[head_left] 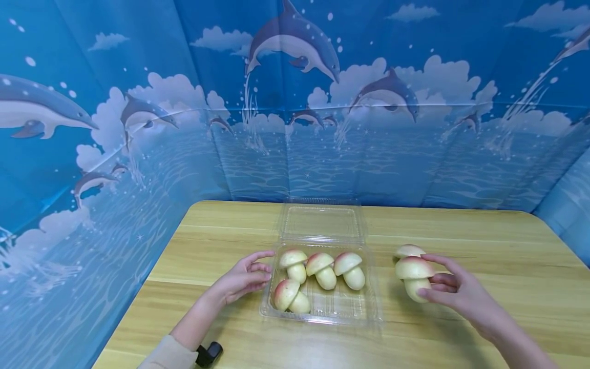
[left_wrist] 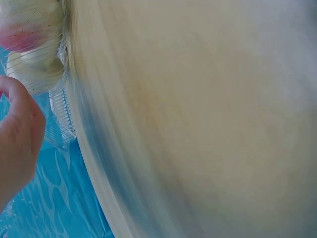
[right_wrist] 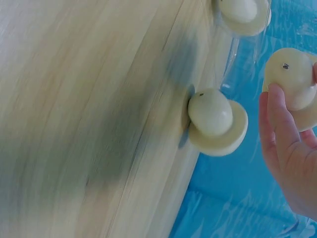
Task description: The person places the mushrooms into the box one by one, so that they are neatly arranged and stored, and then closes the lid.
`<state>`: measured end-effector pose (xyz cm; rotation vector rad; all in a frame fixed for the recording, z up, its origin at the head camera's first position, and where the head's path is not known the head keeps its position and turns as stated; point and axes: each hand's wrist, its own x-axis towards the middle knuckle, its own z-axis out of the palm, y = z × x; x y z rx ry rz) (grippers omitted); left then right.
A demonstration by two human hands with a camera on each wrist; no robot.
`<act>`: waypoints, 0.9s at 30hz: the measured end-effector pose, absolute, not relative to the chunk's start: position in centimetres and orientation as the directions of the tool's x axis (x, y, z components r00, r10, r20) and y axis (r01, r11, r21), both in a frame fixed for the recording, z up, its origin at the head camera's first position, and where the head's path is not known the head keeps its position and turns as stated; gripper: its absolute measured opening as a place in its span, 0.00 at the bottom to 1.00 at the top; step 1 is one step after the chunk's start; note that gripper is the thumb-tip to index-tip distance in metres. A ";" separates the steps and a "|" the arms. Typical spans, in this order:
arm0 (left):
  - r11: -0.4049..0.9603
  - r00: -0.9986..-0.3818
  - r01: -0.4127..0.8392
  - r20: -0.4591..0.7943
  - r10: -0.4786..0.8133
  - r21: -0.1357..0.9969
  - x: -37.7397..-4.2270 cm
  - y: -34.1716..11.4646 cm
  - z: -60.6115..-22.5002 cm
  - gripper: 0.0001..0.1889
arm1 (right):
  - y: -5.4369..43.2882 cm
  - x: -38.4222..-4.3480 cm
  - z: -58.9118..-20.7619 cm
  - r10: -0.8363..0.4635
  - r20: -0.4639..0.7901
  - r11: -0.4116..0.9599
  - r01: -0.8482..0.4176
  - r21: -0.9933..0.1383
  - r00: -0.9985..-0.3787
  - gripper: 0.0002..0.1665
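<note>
Your right hand (head_left: 461, 292) pinches one mushroom (head_left: 414, 268), a second mushroom (head_left: 409, 250) just beyond that grip; your left hand (head_left: 244, 278), thumb and forefinger apart, is beside the box (head_left: 322, 319) of four mushrooms (head_left: 325, 277).

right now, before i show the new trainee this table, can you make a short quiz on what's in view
1. Count: how many mushroom-shaped pieces lie in the clear container?
2. True or false: the left hand is gripping one of the pieces.
3. Multiple choice: how does the container's lid stand?
A) shut over the pieces
B) open, on the container's far side
C) under the right hand

Key:
1. Four: three in the far row, one at the near left.
2. False: the left hand is beside the container; the right hand grips a piece, the held one.
3. B.
</note>
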<state>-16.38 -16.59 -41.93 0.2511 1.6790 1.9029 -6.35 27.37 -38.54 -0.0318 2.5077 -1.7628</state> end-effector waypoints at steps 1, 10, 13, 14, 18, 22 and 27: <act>-0.038 -0.813 -0.297 -0.232 0.535 0.954 -16.4 -16.6 -41.9 0.33 | 27.2 -6.4 -38.5 -0.063 -0.052 0.344 0.027 -0.938 -0.997 0.36; -0.034 -0.811 -0.298 -0.234 0.537 0.954 -16.4 -16.6 -42.0 0.33 | 25.2 -6.4 -38.2 -0.109 -0.012 0.345 -0.026 -0.938 -0.994 0.38; -0.034 -0.809 -0.304 -0.239 0.537 0.952 -16.5 -16.6 -42.0 0.34 | 24.7 -6.5 -38.1 -0.124 -0.006 0.336 -0.036 -0.941 -0.992 0.38; -0.032 -0.808 -0.304 -0.240 0.538 0.952 -16.5 -16.6 -42.0 0.34 | 24.5 -6.6 -38.1 -0.132 -0.004 0.333 -0.041 -0.942 -0.991 0.38; -0.032 -0.809 -0.305 -0.241 0.537 0.952 -16.5 -16.6 -42.0 0.34 | 23.9 -6.6 -38.0 -0.148 -0.003 0.321 -0.045 -0.946 -0.989 0.38; -0.036 -0.811 -0.302 -0.237 0.535 0.953 -16.5 -16.5 -42.0 0.33 | 23.4 -6.8 -37.9 -0.161 0.007 0.327 -0.060 -0.943 -0.987 0.39; -0.037 -0.812 -0.303 -0.238 0.533 0.952 -16.4 -16.5 -41.9 0.33 | 22.5 -7.0 -37.8 -0.191 -0.002 0.315 -0.059 -0.947 -0.982 0.40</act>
